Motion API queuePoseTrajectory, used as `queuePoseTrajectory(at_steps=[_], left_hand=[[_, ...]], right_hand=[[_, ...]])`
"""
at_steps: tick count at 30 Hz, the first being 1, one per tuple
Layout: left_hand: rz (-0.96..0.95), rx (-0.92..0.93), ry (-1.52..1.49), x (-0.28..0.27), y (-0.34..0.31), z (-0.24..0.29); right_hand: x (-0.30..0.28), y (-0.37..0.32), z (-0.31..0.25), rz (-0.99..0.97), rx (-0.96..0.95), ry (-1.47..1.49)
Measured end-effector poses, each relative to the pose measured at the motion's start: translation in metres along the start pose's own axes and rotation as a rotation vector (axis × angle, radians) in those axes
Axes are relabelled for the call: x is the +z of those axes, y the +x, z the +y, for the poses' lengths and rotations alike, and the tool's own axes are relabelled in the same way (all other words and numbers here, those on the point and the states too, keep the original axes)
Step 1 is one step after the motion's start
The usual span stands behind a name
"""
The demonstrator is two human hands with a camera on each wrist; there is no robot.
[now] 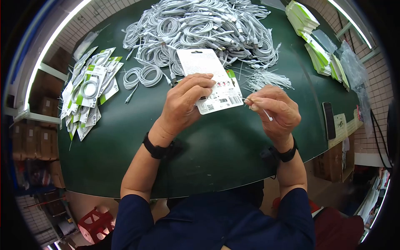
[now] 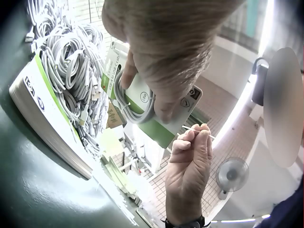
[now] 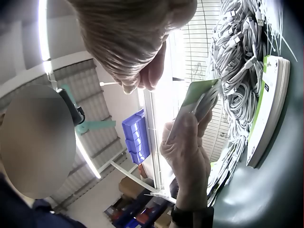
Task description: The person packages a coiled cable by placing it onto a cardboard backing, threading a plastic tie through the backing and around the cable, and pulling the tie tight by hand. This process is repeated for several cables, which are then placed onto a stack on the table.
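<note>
**Tie at the card's near corner**

My left hand (image 1: 183,104) grips the backing card (image 1: 200,62) from above, knuckles over its near end; underneath, my fingers curl round the coiled cable (image 2: 137,107) and hold it against the card's face; the card is lifted off the bench (image 1: 208,146), its long axis running away from me. My right hand (image 1: 275,110) pinches a thin white tie (image 1: 268,116) between thumb and forefinger, just right of the card's near right corner; whether they touch I cannot tell. The tie slants from that corner back towards my right wrist, so the right hand is nearer. The bench is dark green; a heap of white cables (image 1: 200,29) lies beyond, loose ties (image 1: 266,79) to the right, packed cards (image 1: 89,89) at left; tiled walls surround it.
</note>
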State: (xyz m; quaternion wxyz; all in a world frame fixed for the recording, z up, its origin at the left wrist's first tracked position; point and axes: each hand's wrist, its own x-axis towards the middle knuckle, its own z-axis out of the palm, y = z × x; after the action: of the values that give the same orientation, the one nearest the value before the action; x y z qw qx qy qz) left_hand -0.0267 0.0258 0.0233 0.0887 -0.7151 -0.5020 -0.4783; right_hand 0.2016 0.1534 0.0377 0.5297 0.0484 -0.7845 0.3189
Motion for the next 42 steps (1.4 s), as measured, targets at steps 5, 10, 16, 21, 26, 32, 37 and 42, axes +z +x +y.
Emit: queuePoseTrajectory(at_steps=[5, 10, 16, 21, 26, 32, 37, 42], left_hand=[[0.012, 0.009, -0.027, 0.000, 0.002, 0.001], [0.001, -0.011, -0.029, 0.000, 0.000, 0.000], [-0.011, -0.005, -0.034, 0.001, -0.001, 0.000], [-0.015, -0.001, -0.040, 0.001, 0.000, 0.001], [-0.023, 0.006, -0.040, 0.000, 0.000, 0.002], [-0.031, 0.005, -0.043, 0.002, 0.000, 0.002], [-0.040, 0.004, -0.039, 0.002, 0.000, 0.005], [-0.040, 0.008, -0.048, 0.004, 0.003, 0.013]], right_hand=[[0.004, 0.000, -0.010, -0.034, 0.005, 0.059], [0.007, 0.000, -0.013, -0.035, -0.001, 0.038], [0.009, -0.001, -0.010, -0.066, -0.004, 0.033], [0.011, 0.000, -0.010, -0.076, 0.000, 0.036], [0.012, -0.001, -0.010, -0.082, 0.021, 0.039], [0.013, -0.003, -0.010, -0.077, 0.048, 0.058], [0.015, -0.003, -0.010, -0.086, 0.058, 0.050], [0.016, -0.002, -0.009, -0.109, 0.128, -0.010]])
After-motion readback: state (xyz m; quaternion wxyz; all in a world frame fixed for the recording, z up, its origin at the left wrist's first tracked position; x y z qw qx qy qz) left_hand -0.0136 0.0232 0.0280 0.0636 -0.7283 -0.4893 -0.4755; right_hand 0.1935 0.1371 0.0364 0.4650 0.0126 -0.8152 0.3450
